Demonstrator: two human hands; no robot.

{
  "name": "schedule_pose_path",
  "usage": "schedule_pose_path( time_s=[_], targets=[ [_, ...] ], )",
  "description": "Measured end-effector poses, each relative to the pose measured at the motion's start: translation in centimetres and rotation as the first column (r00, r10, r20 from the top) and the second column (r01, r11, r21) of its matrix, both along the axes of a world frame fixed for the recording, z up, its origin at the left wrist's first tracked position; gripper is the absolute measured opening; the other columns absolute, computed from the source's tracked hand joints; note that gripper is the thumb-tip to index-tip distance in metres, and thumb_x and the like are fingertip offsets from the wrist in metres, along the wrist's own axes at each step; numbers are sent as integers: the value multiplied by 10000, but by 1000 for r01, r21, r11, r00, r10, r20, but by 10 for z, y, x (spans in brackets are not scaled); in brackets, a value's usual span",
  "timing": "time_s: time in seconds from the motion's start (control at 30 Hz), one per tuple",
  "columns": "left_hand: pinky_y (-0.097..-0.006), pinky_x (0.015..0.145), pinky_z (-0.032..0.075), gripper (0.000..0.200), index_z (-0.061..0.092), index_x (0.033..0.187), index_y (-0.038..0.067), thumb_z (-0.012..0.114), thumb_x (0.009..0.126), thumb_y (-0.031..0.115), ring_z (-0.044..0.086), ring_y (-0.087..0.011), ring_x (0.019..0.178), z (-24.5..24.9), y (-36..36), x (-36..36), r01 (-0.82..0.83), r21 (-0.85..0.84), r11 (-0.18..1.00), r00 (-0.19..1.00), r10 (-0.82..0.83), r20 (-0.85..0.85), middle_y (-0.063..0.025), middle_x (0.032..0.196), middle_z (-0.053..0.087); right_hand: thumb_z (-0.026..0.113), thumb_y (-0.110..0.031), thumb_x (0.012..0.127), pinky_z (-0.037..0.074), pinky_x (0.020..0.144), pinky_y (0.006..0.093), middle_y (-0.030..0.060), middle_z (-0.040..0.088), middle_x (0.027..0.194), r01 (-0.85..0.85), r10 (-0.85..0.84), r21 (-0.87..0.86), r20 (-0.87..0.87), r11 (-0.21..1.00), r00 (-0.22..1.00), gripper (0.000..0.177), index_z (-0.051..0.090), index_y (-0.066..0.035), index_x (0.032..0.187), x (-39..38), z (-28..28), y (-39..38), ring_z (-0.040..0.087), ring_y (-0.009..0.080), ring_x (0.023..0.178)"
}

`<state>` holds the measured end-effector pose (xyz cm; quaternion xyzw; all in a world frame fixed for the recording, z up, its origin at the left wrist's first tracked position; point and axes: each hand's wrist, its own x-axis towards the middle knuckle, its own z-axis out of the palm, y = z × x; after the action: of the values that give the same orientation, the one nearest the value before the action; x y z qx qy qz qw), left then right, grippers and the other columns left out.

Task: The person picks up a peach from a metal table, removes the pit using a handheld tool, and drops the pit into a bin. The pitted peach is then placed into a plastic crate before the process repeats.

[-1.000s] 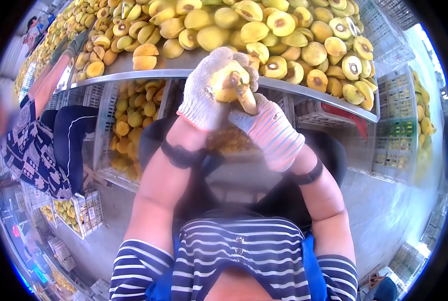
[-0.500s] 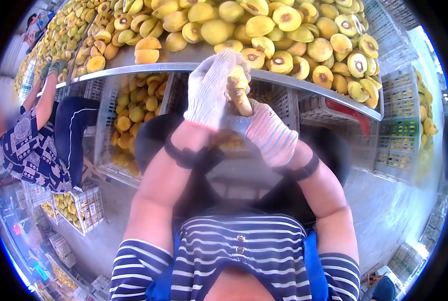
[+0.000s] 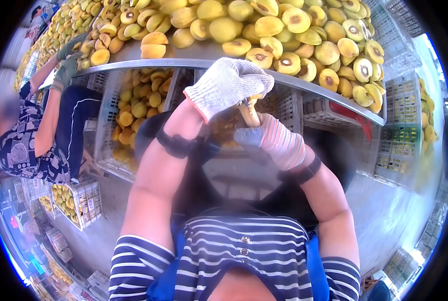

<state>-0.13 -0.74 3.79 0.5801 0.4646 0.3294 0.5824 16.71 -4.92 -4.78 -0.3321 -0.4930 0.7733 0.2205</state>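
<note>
My left hand (image 3: 229, 86), in a white knitted glove, is closed just in front of the table edge. Its fingers curl around a piece of yellow peach (image 3: 256, 97), mostly hidden by the glove. My right hand (image 3: 280, 143), in a striped glove with grey fingertips, grips a tool with a wooden handle (image 3: 249, 115). The tool's upper end meets the peach under my left fingers, so its working tip is hidden. Beyond my hands, many halved yellow peaches (image 3: 286, 62) lie heaped on the metal table (image 3: 194, 52), several with the stone still showing.
Below the table stand a crate of peach halves (image 3: 111, 108) and another crate (image 3: 289, 108). A red object (image 3: 352, 118) sits under the right side. Stacked crates (image 3: 397, 130) rise at the right. A co-worker's gloved hands (image 3: 66, 70) are at the table on the left.
My left hand has turned over the peach and shifted right, covering more of it. My right hand and the tool have moved slightly down and right. The co-worker's hands have drawn apart.
</note>
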Motion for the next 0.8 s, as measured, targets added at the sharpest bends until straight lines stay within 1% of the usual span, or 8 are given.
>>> schedule_pose_path(
  time_s=[0.13, 0.2, 0.27, 0.33, 0.43, 0.53, 0.63, 0.8],
  targets=[
    [-244, 676, 522, 223, 733, 1003, -3, 720, 883, 184, 634, -87, 758, -13, -12, 7, -192, -248, 950, 863, 284, 418, -52, 856, 723, 743, -236, 857, 472, 668, 287, 5, 660, 806, 19, -19, -93, 7, 995, 1000, 267, 706, -33, 1026, 3, 11, -2, 572, 86, 730],
    [-253, 697, 534, 245, 732, 1011, -7, 720, 887, 204, 644, -92, 769, -7, -5, 3, -152, -195, 969, 904, 217, 369, -57, 868, 729, 743, -237, 856, 471, 668, 284, 3, 661, 817, 63, -67, -88, -39, 994, 997, 282, 699, -36, 1048, -4, 19, -8, 570, 85, 726],
    [-260, 714, 545, 255, 733, 992, -29, 715, 891, 204, 669, -120, 779, 6, 0, 1, 91, 103, 991, 971, -65, -230, -83, 882, 735, 743, -238, 855, 471, 667, 280, 1, 663, 828, 100, -107, -86, -86, 991, 991, 297, 691, -39, 1070, -5, 14, -9, 569, 84, 723],
    [-269, 727, 550, 270, 737, 972, -42, 723, 885, 214, 681, -136, 783, -9, 1, -3, 75, 93, 993, 974, -54, -219, -92, 886, 737, 741, -216, 852, 468, 669, 263, -18, 642, 820, -72, 72, -9, 35, 997, 997, 309, 677, -52, 1106, -1, 1, -3, 561, 83, 713],
    [-297, 768, 543, 249, 731, 923, -41, 737, 869, 202, 668, -152, 807, -14, -2, -5, 103, -38, 994, 986, -97, 132, -93, 867, 731, 762, -205, 817, 505, 890, 280, 39, 683, 1076, -172, 171, -40, -41, 984, 985, 444, 635, -49, 1213, 1, 4, -2, 630, 119, 997],
    [-300, 749, 547, 253, 713, 970, -36, 680, 908, 207, 667, -169, 789, -10, -11, -1, 232, 9, 973, 905, -220, 365, -113, 859, 719, 776, -247, 785, 488, 708, 243, -1, 638, 875, -104, 96, -128, -65, 986, 993, 365, 640, -65, 1071, 7, 44, -4, 597, 89, 790],
    [-371, 734, 590, 518, 645, 1093, -19, 594, 964, 479, 703, -268, 853, -14, -5, 0, -5, -95, 995, 843, 55, 536, -179, 957, 708, 770, -238, 760, 362, 492, 213, -18, 525, 680, -114, 120, -282, 4, 953, 993, 296, 598, -71, 933, 22, 61, 5, 470, 65, 546],
    [-333, 632, 574, 442, 640, 1012, -1, 568, 997, 435, 675, -233, 751, -5, -17, -21, -248, -314, 917, 713, 392, 581, -151, 846, 685, 738, -227, 778, 295, 437, 220, -28, 464, 628, 68, -55, -172, 80, 983, 995, 260, 578, -65, 904, 34, 78, -1, 402, 64, 487]
  ],
)
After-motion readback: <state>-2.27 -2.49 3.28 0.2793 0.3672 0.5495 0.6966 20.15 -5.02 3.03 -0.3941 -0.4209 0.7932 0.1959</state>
